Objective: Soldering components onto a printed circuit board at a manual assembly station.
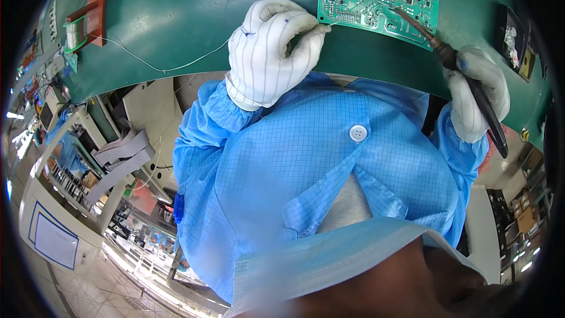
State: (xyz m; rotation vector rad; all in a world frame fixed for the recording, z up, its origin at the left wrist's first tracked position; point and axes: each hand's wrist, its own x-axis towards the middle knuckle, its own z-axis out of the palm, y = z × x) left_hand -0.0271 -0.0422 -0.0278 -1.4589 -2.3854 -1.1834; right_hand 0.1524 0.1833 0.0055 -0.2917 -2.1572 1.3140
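A green circuit board (368,0) with many small components lies flat on the green bench mat. My gloved left hand (276,47) is closed beside the board's left edge, pinching thin solder wire (138,59) between thumb and forefinger. The wire's short end points at the board's lower left corner. On the right, my gloved right hand (479,88) grips the dark handle of a soldering iron (444,53). Its tip reaches over the right half of the board; whether it touches a joint I cannot tell.
At the left of the bench, a solder spool (75,35) sits on a reddish-brown stand (97,17), the wire running from it to my left hand. A dark box (511,41) with silvery bits inside stands at the right. The green bench mat (176,6) ends in front of my body.
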